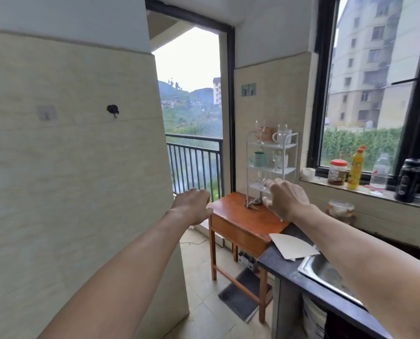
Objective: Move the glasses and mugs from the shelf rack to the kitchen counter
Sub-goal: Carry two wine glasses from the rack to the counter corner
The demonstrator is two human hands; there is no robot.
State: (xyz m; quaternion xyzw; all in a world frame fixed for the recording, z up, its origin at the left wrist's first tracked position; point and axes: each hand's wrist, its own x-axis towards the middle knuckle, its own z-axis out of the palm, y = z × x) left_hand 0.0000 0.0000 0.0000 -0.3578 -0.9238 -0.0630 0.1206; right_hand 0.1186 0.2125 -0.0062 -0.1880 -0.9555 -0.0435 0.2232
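Note:
A white three-tier shelf rack stands on a small wooden table. Its top tier holds a wine glass, a brown mug, another glass and a white mug. On the middle tier are a teal mug and a small stemmed glass. A glass stands on the lowest tier. My right hand is stretched out with fingers spread, in front of the lowest tier and holding nothing. My left hand hangs left of the table with fingers curled and nothing in it. The dark kitchen counter lies at lower right.
A steel sink is set into the counter, with a paper sheet at its corner. Jars, a yellow bottle and a black kettle line the window sill. A tiled wall fills the left; an open balcony door is ahead.

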